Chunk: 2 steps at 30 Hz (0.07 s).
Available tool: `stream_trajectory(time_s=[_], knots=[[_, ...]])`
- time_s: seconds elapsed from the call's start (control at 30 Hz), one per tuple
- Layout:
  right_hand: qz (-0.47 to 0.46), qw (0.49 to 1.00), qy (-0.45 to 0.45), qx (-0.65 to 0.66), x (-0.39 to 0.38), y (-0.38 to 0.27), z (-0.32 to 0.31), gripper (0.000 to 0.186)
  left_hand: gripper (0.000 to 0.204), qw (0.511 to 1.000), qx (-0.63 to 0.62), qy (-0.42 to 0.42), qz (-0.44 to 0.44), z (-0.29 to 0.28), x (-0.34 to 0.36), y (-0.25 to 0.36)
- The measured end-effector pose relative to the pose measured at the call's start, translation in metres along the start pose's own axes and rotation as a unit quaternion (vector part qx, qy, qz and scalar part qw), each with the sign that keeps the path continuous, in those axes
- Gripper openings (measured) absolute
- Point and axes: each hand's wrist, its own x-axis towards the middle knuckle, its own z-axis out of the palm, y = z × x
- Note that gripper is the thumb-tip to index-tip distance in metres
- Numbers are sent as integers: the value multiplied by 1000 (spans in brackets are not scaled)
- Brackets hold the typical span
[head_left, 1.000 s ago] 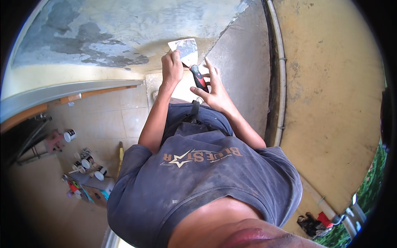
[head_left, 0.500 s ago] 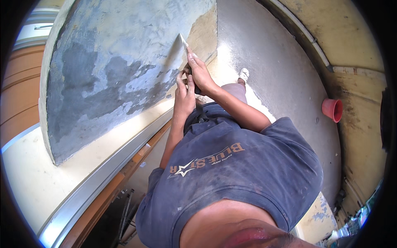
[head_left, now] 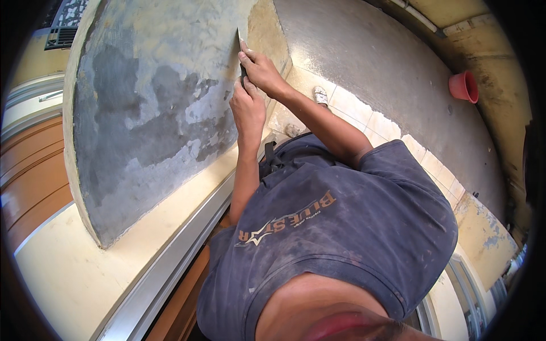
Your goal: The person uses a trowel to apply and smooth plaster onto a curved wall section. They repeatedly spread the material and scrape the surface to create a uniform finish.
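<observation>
A putty knife (head_left: 243, 73) with a dark handle and a thin metal blade stands edge-on against a wall panel (head_left: 170, 96). Both my hands are closed on it. My right hand (head_left: 263, 73) wraps the upper handle, its fingers running up beside the blade. Just below, my left hand (head_left: 248, 107) grips the handle's lower end. The blade touches or lies very close to the panel; which of the two I cannot tell. Patchy dark grey and pale bluish skim covers the panel, with a bare tan strip (head_left: 267, 34) along its right side.
A cream ledge (head_left: 131, 233) and a metal frame run under the panel. Brown boards (head_left: 37, 176) are at the left. On the grey floor (head_left: 387, 79) to the right, a red bucket (head_left: 463, 87) stands by the stained wall. Pale tiles (head_left: 369, 122) border the floor near my shoe (head_left: 320, 95).
Both hands and the putty knife have shifted up and slightly left in the picture. The whole view has tilted, showing more tiles. Both hands keep their hold.
</observation>
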Motion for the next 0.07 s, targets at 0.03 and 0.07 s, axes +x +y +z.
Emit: stream_trajectory(time_s=[0.03,0.07], knots=[[20,1000,2,-9,2,-6,-1,59,46,1000,16,-3,-1,-2,4,3],[21,1000,5,-7,3,-10,-1,59,45,999,32,-6,1,-3,6,5]])
